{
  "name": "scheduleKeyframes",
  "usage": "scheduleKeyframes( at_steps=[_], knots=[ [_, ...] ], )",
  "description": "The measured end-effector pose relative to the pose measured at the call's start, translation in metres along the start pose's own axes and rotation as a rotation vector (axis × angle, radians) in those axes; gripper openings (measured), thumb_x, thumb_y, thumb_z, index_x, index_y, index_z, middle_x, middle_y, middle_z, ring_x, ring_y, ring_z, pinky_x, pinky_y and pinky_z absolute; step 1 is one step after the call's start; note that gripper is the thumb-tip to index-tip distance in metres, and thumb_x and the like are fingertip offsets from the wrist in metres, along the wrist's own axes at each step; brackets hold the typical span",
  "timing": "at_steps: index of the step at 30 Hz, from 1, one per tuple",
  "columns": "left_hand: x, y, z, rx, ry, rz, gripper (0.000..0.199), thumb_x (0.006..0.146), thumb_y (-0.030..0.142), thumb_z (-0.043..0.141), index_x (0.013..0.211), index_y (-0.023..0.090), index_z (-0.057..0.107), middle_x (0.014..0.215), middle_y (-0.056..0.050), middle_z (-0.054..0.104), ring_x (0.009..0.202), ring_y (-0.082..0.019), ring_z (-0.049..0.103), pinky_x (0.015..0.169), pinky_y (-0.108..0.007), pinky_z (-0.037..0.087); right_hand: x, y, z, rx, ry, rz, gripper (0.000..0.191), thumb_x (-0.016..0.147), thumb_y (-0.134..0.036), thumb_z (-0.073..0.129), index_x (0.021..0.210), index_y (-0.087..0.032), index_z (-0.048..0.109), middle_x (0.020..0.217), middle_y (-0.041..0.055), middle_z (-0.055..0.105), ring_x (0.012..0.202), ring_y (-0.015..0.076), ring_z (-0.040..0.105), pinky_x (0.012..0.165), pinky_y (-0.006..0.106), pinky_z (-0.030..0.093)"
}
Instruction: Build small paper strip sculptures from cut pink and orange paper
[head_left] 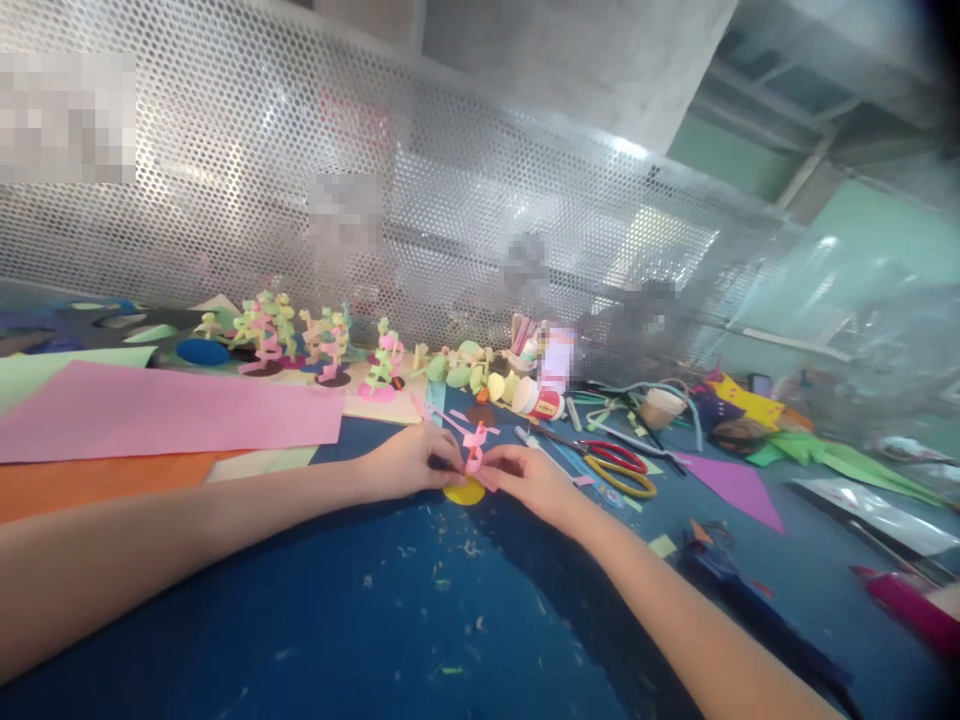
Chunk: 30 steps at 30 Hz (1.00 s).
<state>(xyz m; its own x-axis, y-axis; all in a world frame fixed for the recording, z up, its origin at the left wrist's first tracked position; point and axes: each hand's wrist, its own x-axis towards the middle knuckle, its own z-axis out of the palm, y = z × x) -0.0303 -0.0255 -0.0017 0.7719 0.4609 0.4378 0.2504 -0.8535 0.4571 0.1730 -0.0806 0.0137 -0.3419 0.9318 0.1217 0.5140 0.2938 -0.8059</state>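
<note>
A small pink paper figure (475, 440) with an orange bit stands upright on a round yellow base (465, 493) in front of me. My left hand (412, 462) is closed at its left side, with thumb and fingertips pinching the figure low down. From the right, my right hand (529, 482) pinches a pink part of the same figure just above the base. The fingertips partly hide the figure's lower end. Beyond it lie a brown paper piece (480, 413) and a white jar with a red label (541, 402).
Scissors with red and yellow handles (619, 475) lie to the right, near a purple paper triangle (731, 490) and a dark blue tool (750, 600). Pink paper sheets (172, 410) are at left. Several finished-looking paper figures (384, 360) line the back, before a perforated metal screen (247, 180).
</note>
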Motion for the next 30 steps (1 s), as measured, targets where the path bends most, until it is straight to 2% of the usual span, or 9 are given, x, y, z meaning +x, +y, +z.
scheduleKeyframes(
  at_steps=[4,13,16,20,24,30],
  knots=[
    [0.0,0.003,0.0,0.065,0.015,0.02,0.017,0.078,0.032,0.059,0.081,0.019,0.069,0.082,-0.004,0.065,0.077,-0.014,0.058,0.072,-0.024,0.041,0.0,0.0,-0.001,0.008,-0.022,-0.004,0.031,0.076,-0.046,0.057,0.083,-0.016,0.065,0.068,0.0011,0.063,0.061,0.0133,0.055,0.059,0.025,0.044],
    [-0.001,0.007,0.0,0.126,-0.005,0.035,0.019,0.081,0.033,0.056,0.082,0.019,0.068,0.083,-0.004,0.065,0.078,-0.015,0.056,0.073,-0.025,0.04,0.0,0.003,-0.007,0.041,-0.046,-0.013,0.022,0.077,-0.036,0.057,0.079,-0.016,0.067,0.076,0.0019,0.064,0.07,0.0141,0.056,0.067,0.026,0.045],
    [-0.001,0.008,-0.001,0.112,-0.019,0.043,0.018,0.082,0.031,0.055,0.084,0.018,0.067,0.084,-0.004,0.064,0.078,-0.014,0.056,0.073,-0.024,0.041,0.001,0.006,-0.003,0.046,-0.016,-0.035,0.024,0.077,-0.036,0.058,0.087,-0.016,0.064,0.083,0.0033,0.065,0.074,0.0149,0.058,0.069,0.027,0.046],
    [-0.001,0.008,-0.002,0.093,-0.013,0.061,0.016,0.081,0.029,0.056,0.084,0.018,0.067,0.085,-0.004,0.064,0.079,-0.014,0.056,0.073,-0.024,0.041,0.003,0.009,0.003,0.047,0.007,-0.061,0.036,0.076,-0.039,0.059,0.105,-0.019,0.059,0.091,0.0033,0.065,0.076,0.0155,0.059,0.07,0.028,0.047],
    [-0.001,0.006,-0.002,0.069,-0.008,0.04,0.014,0.079,0.028,0.059,0.082,0.018,0.068,0.085,-0.003,0.064,0.079,-0.014,0.057,0.074,-0.023,0.041,0.002,0.007,0.005,0.021,0.019,-0.052,0.031,0.073,-0.041,0.062,0.094,-0.018,0.065,0.085,0.0035,0.066,0.072,0.0163,0.058,0.066,0.029,0.047],
    [-0.002,0.002,0.0,-0.028,-0.05,-0.037,0.014,0.076,0.024,0.061,0.085,0.02,0.071,0.087,-0.003,0.064,0.075,-0.013,0.058,0.069,-0.021,0.043,0.001,0.002,0.01,-0.024,0.077,-0.035,0.03,0.07,-0.039,0.065,0.091,-0.018,0.065,0.075,0.0013,0.063,0.057,0.0122,0.05,0.053,0.024,0.04]
  ],
)
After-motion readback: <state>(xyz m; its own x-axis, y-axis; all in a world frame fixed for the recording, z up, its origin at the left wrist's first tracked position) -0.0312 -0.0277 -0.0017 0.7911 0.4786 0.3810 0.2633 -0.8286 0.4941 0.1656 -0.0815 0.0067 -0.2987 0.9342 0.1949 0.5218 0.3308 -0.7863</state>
